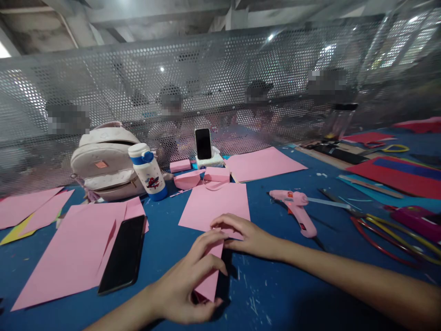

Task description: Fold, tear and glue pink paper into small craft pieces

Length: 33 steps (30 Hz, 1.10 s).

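A small folded pink paper piece [211,271] stands on the blue table [275,294] right in front of me. My left hand [188,285] is closed around its lower part, thumb and fingers pinching the fold. At the paper's top edge, my right hand [241,234] has its fingers curled and pressing down on it. Just behind both hands lies a flat pink sheet [215,204].
A black phone [123,259] lies on large pink sheets [65,253] at left. A pink glue gun [296,209] and scissors [379,225] lie at right. At the back stand a bag [103,161], a bottle [148,172], a propped phone [203,143] and a perforated metal screen [220,92].
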### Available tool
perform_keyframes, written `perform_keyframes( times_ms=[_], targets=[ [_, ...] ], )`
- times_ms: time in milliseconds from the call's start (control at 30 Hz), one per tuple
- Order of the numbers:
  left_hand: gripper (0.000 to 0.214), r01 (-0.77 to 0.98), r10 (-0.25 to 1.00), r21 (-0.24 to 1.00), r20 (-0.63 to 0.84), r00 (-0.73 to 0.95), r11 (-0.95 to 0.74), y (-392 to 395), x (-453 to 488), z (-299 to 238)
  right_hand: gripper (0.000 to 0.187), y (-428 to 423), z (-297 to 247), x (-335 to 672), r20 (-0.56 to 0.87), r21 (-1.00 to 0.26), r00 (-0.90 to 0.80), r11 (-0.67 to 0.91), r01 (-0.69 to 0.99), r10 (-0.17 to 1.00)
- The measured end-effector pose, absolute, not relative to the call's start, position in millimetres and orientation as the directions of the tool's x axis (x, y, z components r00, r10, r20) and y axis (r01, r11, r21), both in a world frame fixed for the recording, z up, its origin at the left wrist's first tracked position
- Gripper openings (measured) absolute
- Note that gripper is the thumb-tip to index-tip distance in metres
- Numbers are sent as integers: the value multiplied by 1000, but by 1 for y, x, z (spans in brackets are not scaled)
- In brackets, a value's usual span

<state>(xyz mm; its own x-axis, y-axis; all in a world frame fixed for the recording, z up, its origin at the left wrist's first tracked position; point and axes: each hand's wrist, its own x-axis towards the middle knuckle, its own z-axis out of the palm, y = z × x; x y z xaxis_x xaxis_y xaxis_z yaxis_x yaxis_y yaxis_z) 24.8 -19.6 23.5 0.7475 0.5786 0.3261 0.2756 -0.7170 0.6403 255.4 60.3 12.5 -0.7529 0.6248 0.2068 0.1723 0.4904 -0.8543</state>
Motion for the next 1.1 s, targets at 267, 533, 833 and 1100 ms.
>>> perform_keyframes(
  times_ms=[267, 533, 833, 1100],
  targets=[
    [54, 362, 649, 578, 428, 628, -731, -21, 15, 20, 31, 60, 11, 258, 199, -886, -722, 436, 157, 663],
    [54, 553, 611, 283, 513, 603, -783, -9, 2, 5, 39, 66, 5, 259, 175, -913, -661, 371, 168, 730],
    [59, 616, 542, -4, 472, 695, -788, -8, 7, 11, 47, 70, 6, 258, 166, -925, -685, 353, 142, 710],
    [56, 627, 488, -194, 473, 734, -755, -6, 11, 13, 36, 70, 7, 259, 174, -923, -694, 362, 133, 699]
  ],
)
